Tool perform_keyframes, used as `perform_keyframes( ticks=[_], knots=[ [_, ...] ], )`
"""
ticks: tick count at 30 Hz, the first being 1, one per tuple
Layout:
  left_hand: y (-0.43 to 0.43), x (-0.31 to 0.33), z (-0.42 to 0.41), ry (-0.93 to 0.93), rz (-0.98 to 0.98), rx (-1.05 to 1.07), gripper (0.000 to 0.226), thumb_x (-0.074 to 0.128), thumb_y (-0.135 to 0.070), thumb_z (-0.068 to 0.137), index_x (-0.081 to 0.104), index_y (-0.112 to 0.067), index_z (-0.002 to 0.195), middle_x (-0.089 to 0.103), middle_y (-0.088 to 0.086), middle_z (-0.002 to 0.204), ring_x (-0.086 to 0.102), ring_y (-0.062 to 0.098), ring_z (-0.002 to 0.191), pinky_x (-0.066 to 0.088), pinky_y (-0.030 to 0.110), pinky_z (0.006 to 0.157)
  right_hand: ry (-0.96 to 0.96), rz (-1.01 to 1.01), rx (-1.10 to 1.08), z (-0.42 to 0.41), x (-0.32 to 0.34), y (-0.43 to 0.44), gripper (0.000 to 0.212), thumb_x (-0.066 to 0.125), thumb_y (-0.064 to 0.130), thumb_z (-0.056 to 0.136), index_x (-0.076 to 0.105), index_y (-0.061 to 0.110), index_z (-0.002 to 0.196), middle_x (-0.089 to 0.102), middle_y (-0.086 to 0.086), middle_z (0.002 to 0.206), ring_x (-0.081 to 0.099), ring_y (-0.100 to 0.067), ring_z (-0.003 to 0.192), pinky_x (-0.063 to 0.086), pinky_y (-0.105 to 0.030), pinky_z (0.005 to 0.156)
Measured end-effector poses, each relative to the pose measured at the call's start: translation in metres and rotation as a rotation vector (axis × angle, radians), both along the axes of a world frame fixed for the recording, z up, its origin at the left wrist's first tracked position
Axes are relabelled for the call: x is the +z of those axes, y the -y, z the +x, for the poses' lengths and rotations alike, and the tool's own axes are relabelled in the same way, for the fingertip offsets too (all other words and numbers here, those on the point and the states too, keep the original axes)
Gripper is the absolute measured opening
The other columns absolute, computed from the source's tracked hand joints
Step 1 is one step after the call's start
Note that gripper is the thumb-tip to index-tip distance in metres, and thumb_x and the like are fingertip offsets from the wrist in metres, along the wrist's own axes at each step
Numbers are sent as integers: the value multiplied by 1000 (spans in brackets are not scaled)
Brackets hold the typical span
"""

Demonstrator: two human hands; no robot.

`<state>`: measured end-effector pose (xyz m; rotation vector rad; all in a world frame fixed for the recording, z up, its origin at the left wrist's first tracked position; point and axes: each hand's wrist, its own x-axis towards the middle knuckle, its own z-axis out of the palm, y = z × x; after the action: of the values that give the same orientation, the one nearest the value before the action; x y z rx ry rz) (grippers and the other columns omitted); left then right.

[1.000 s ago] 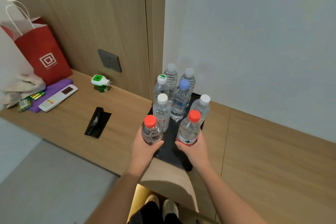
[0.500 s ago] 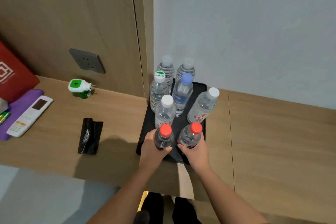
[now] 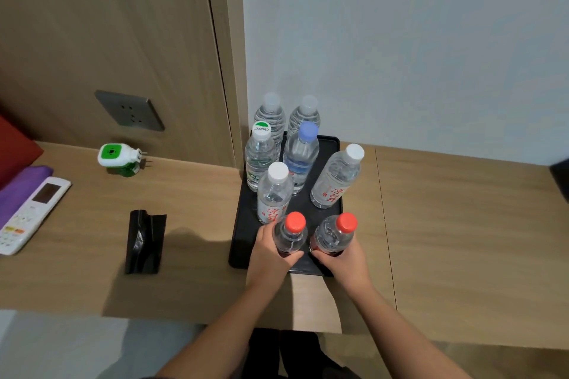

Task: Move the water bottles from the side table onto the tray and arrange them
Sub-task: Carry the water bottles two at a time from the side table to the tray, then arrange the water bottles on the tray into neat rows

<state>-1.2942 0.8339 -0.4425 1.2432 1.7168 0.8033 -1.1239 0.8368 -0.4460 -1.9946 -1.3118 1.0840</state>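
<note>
1. My left hand (image 3: 271, 252) is curled round the left red-cap bottle (image 3: 291, 235) and my right hand (image 3: 345, 258) round the right red-cap bottle (image 3: 334, 234). Both bottles are upright at the near end of the black tray (image 3: 238, 240) on the bench (image 3: 462, 224).
2. Can't tell if the bases are fully down, so I'd lower straight and feel for flat contact.
3. The white-cap bottle (image 3: 275, 191) stands just behind my left one, so knuckles off it.
4. Square the pair side by side, then let go gently.
</note>
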Motion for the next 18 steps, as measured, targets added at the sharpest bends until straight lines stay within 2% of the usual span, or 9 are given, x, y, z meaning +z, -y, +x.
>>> perform_keyframes(
  ticks=[4,7,9,10,12,14,18],
  knots=[
    [0,3,-3,-31,-27,-42,80,89,-20,62,50,-19,132,54,-1,125,53,10,115,39,20,98,14,-53,64,5,0,-1,56,89,18,63,61,21,112,68,10,103,63,-8,98,40,-5,74],
    [-1,7,-10,-92,-95,-141,75,85,-27,64,51,-23,130,53,-4,121,53,10,113,38,19,94,34,-51,169,18,6,-5,61,86,20,60,54,32,110,65,9,109,61,-13,106,46,-22,89],
    [-3,9,-21,-170,-129,-222,67,79,-36,63,55,-24,125,56,-2,115,55,14,111,40,20,87,98,-43,294,30,16,-11,66,80,20,60,47,39,113,60,7,116,56,-16,113,45,-31,98],
    [-4,10,-27,-215,-150,-253,67,75,-36,63,54,-22,125,56,0,115,55,16,112,41,22,87,122,-63,349,36,22,-15,69,78,15,61,46,38,118,58,4,120,54,-19,117,43,-33,101],
    [-6,14,-40,-320,-212,-308,72,73,-24,71,46,-17,137,50,5,128,51,21,121,39,23,94,175,-116,434,45,34,-24,74,73,3,67,46,26,132,54,-4,130,50,-23,125,38,-31,106],
    [-7,21,-50,-403,-246,-337,74,70,-18,79,37,-14,145,43,7,139,46,21,127,36,25,101,260,-141,485,51,46,-34,75,68,0,72,42,16,141,50,-10,136,47,-26,129,36,-29,107],
    [-24,48,-66,-478,-172,-296,65,65,-18,84,38,-14,143,43,7,141,44,22,129,34,29,106,443,-65,519,56,77,-63,67,55,-6,81,41,15,143,49,-11,137,46,-29,129,36,-34,107]
  ],
)
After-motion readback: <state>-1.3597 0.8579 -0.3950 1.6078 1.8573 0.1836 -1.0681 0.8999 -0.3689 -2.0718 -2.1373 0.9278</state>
